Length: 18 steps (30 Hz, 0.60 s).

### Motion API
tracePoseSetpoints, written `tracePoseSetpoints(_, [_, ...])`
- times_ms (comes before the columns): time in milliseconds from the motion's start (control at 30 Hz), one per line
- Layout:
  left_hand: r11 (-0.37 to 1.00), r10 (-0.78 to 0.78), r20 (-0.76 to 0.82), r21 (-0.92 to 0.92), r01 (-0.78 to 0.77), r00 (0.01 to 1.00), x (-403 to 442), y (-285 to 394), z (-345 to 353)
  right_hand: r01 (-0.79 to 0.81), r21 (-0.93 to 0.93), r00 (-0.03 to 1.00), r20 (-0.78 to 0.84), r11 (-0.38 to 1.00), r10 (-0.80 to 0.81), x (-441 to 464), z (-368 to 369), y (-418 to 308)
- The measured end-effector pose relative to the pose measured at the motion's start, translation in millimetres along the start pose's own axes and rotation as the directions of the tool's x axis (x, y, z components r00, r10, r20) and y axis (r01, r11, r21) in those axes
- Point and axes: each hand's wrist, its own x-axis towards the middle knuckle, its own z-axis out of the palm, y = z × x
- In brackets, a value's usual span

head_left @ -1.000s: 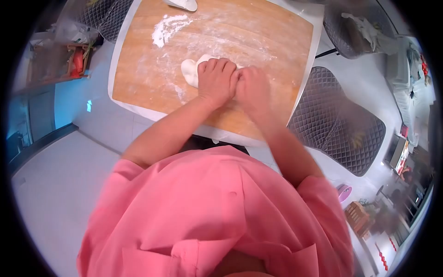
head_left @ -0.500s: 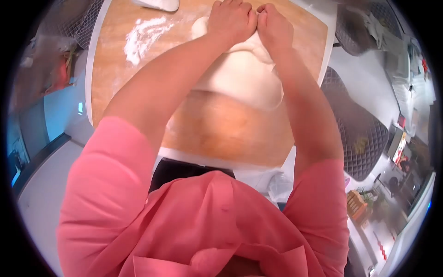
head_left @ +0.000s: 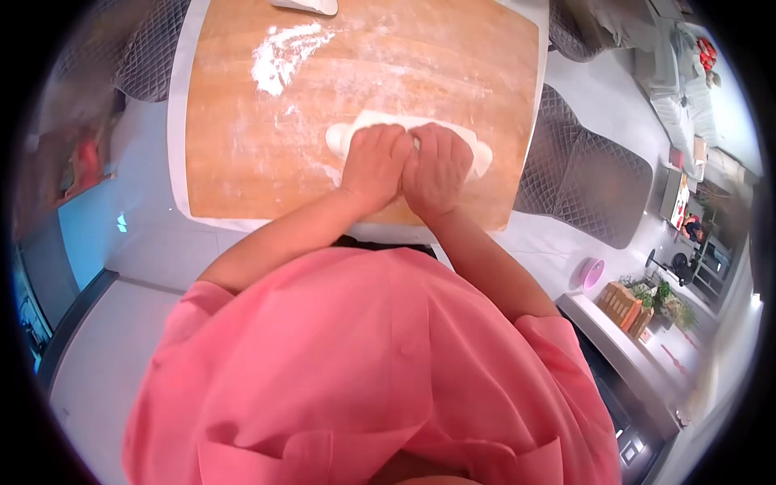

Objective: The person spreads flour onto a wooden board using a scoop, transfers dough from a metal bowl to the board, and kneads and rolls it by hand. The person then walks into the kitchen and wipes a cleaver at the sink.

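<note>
A roll of white dough (head_left: pixel 478 151) lies across the wooden board (head_left: pixel 242 153), near the board's front edge. My left hand (head_left: pixel 377 166) and my right hand (head_left: pixel 437 167) rest side by side on its middle, thumbs touching. The fingers of each are curled over the dough and pressed together. Both ends of the dough show beyond my hands, and its near side is mostly hidden under them. Loose white flour (head_left: pixel 279 61) is spread on the board to the left, behind the dough.
At the board's back left edge is a white object (head_left: pixel 311 6), partly out of view. Quilted grey chairs (head_left: pixel 586 166) stand to the right of the table. A pink round item (head_left: pixel 592 273) and a wooden crate (head_left: pixel 622 305) are farther right.
The dough, spread out and broad half a second ago, is now a narrow roll. My hands have come back closer to my body, fingers still curled on it, and the camera view has shifted.
</note>
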Motion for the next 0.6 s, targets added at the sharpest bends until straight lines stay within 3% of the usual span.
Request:
tracePoseSetpoints(100, [0.995,-0.055,0.116,0.084,0.046,0.992,31.4,-10.9,-3.0,0.072,-0.072,0.997,0.015,0.995,-0.071,27.0,26.2,26.8])
tracePoseSetpoints(167, [0.995,-0.078,0.134,0.071,0.069,0.988,75.0,-28.0,-1.9,-0.006,-0.033,0.993,0.119,0.999,0.01,65.9,41.4,47.1])
tracePoseSetpoints(267, [0.995,-0.053,0.067,-0.081,0.059,0.996,124.2,-54.0,9.9,0.044,0.11,0.956,0.284,0.993,-0.074,118.5,67.0,89.9])
tracePoseSetpoints(300, [0.994,-0.06,0.062,-0.083,0.065,0.996,137.5,-59.0,14.3,0.05,0.11,0.954,0.288,0.993,-0.08,133.0,72.5,100.3])
tracePoseSetpoints(367, [0.989,-0.051,-0.097,-0.141,0.037,0.994,158.5,-67.3,24.8,0.126,0.023,0.924,0.362,0.992,-0.126,152.3,81.9,117.3])
tracePoseSetpoints(400, [0.985,-0.035,-0.202,-0.174,-0.001,0.979,167.2,-72.0,29.6,0.121,0.048,0.949,0.289,0.991,-0.13,157.2,89.7,123.5])
tracePoseSetpoints(500, [0.984,-0.112,-0.18,-0.155,0.085,0.977,185.2,-76.3,31.6,0.024,0.081,0.97,0.241,0.996,-0.042,171.5,97.1,126.8])
tracePoseSetpoints(567, [0.985,-0.15,-0.212,-0.122,0.126,0.966,198.7,-79.6,36.5,0.023,-0.011,0.974,0.224,1.0,-0.02,182.0,100.3,129.1])
tracePoseSetpoints(600, [0.977,-0.204,-0.211,-0.102,0.186,0.956,194.1,-76.5,38.6,-0.039,-0.15,0.966,0.248,0.988,0.076,185.0,99.6,126.9])
